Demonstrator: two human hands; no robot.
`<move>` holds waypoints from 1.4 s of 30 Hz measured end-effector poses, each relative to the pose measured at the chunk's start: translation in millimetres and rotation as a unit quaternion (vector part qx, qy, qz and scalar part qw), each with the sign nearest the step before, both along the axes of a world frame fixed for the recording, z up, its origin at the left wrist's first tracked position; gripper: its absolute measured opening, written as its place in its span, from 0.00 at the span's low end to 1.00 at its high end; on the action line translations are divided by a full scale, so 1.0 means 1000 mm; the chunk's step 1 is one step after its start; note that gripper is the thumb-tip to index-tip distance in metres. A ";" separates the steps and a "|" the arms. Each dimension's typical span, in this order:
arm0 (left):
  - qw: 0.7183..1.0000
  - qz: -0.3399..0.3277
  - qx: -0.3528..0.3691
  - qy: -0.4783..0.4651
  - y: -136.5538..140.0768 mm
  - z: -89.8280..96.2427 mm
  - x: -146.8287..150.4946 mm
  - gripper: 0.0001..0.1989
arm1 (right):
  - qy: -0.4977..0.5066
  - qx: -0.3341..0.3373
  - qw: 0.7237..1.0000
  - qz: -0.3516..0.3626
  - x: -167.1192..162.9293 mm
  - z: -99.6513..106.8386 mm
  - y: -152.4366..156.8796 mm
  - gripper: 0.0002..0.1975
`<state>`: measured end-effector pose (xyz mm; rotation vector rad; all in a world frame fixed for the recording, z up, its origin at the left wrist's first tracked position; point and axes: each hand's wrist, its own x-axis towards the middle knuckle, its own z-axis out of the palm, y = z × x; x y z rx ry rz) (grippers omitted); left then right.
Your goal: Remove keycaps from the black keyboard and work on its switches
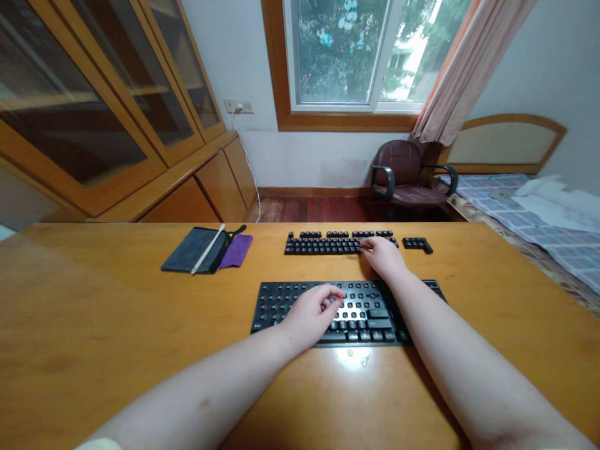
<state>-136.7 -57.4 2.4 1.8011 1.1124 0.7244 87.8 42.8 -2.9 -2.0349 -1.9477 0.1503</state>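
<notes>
A black computer keyboard (335, 337) lies on the desk in front of me, with many keycaps off and bare switches showing in its upper rows. Its lowest rows still carry black caps. My left hand (314, 312) is over the middle of the keyboard, fingers curled and thumb near the index finger; anything between them is too small to make out. Beyond the keyboard, loose black keycaps (319, 246) are laid out in rows. My right hand (383, 256) reaches over the keyboard to these rows, its fingertips pinched at a keycap near their right part.
A small group of keycaps (417, 243) lies right of the rows. On the left are a dark grey pouch (185, 253), a pale thin stick (209, 249) on it, and a purple cloth (237, 251). Past the desk (117, 312) stand a cabinet (206, 190) and a chair (400, 165).
</notes>
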 end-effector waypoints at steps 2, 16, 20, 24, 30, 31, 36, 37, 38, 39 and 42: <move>1.000 0.000 -0.001 0.002 0.000 0.000 0.000 0.10 | -0.002 -0.008 1.000 -0.003 0.000 0.000 0.000 0.09; 1.000 -0.002 0.005 0.014 -0.001 0.004 0.000 0.10 | 0.068 0.067 0.994 0.045 0.002 0.006 -0.005 0.08; 1.000 -0.002 0.005 0.015 -0.001 0.005 0.000 0.10 | 0.225 0.163 0.955 0.104 0.004 0.030 -0.030 0.16; 1.000 -0.005 0.000 0.016 -0.001 0.005 0.000 0.10 | 0.362 0.166 0.895 0.203 0.005 0.045 -0.068 0.23; 1.000 -0.013 0.011 0.006 -0.001 0.003 0.000 0.09 | 0.273 0.019 0.926 0.261 0.007 0.022 -0.090 0.25; 1.000 -0.013 0.013 0.007 -0.001 0.002 0.000 0.09 | 0.268 0.009 0.927 0.261 0.006 0.019 -0.090 0.25; 1.000 -0.015 0.008 0.014 -0.001 0.004 -0.001 0.09 | 0.226 -0.024 0.935 0.273 -0.004 0.017 -0.085 0.21; 1.000 -0.015 0.008 0.013 -0.001 0.005 -0.001 0.09 | 0.223 -0.033 0.936 0.272 -0.005 0.016 -0.085 0.20; 1.000 -0.015 0.008 0.013 -0.001 0.005 -0.001 0.09 | 0.222 -0.042 0.936 0.269 -0.006 0.015 -0.084 0.20; 1.000 -0.014 0.009 0.012 -0.001 0.005 -0.001 0.09 | 0.223 -0.051 0.937 0.264 -0.006 0.014 -0.084 0.20; 1.000 -0.015 0.009 0.011 0.000 0.004 -0.001 0.09 | 0.214 -0.072 0.933 0.281 -0.007 0.012 -0.084 0.21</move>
